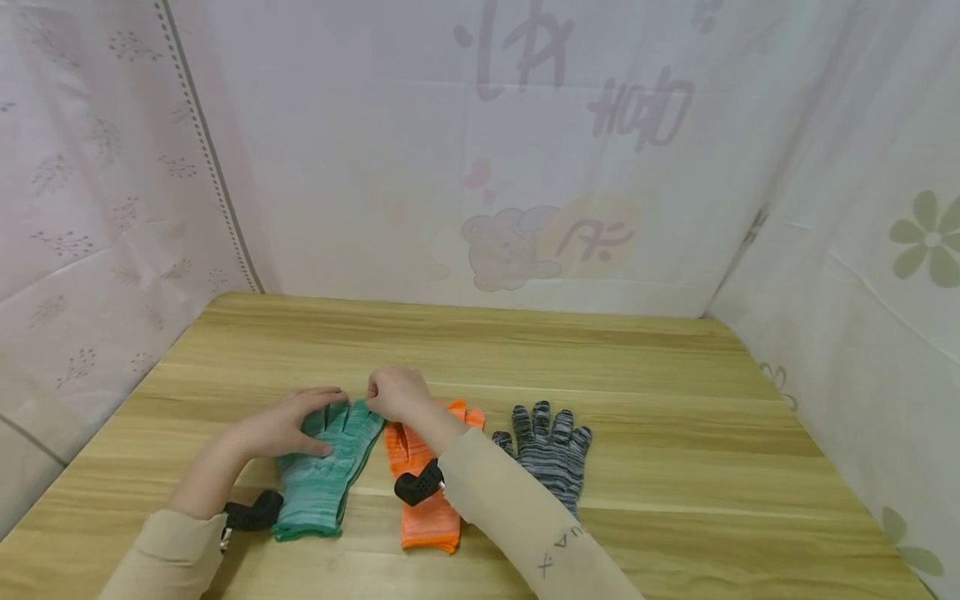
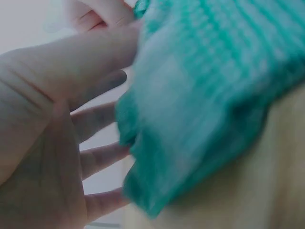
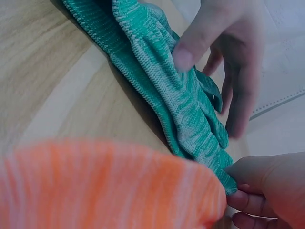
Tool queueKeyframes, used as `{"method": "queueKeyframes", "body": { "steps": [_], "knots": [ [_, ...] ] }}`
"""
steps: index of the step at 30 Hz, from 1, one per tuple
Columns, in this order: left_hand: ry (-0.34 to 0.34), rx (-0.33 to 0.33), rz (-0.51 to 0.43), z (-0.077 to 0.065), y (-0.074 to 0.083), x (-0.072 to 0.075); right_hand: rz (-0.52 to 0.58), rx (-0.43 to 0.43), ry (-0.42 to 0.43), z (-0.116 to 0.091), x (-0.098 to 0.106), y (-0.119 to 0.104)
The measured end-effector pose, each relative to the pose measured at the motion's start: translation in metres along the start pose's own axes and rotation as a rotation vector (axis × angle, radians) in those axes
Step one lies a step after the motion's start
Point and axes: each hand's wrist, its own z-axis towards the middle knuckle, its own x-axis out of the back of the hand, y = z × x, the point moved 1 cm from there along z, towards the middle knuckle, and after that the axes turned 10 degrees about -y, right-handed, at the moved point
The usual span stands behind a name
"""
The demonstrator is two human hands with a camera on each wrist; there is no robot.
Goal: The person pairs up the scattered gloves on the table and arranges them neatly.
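Note:
A green-and-white knitted glove lies on the table with its cuff toward me. My left hand is over its finger end, the thumb by the knit and the other fingers spread and fairly straight. At a fingertip of the green glove, my right hand pinches the knit between thumb and fingers, as the right wrist view shows. Under my right forearm lies an orange glove, partly hidden. Further right is a grey-and-black glove, its cuff covered by my sleeve.
The wooden table extends to the right of the gloves and behind them. A printed white curtain stands along its back edge, with more curtain on both sides. Each wrist carries a black device.

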Motion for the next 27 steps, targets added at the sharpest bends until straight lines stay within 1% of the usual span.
{"method": "queueKeyframes", "body": {
  "steps": [4, 9, 12, 20, 27],
  "knots": [
    [0.001, 0.035, -0.027, -0.0052, 0.0019, 0.0056, 0.014, -0.011, 0.007, -0.0003, 0.0001, 0.0033],
    [-0.054, 0.058, -0.001, -0.0078, 0.0017, 0.0066, 0.011, -0.011, 0.014, -0.0001, -0.0004, 0.0053],
    [-0.078, 0.068, -0.006, -0.0079, -0.0002, 0.0054, 0.023, -0.011, 0.014, 0.0004, -0.0012, 0.0066],
    [-0.075, 0.072, -0.033, -0.0097, -0.0021, 0.0062, 0.042, -0.004, 0.012, 0.0002, -0.001, 0.0081],
    [-0.08, 0.083, -0.031, -0.0105, -0.0031, 0.0067, 0.04, 0.019, 0.023, -0.0014, -0.0001, 0.0081]
  ]
}}
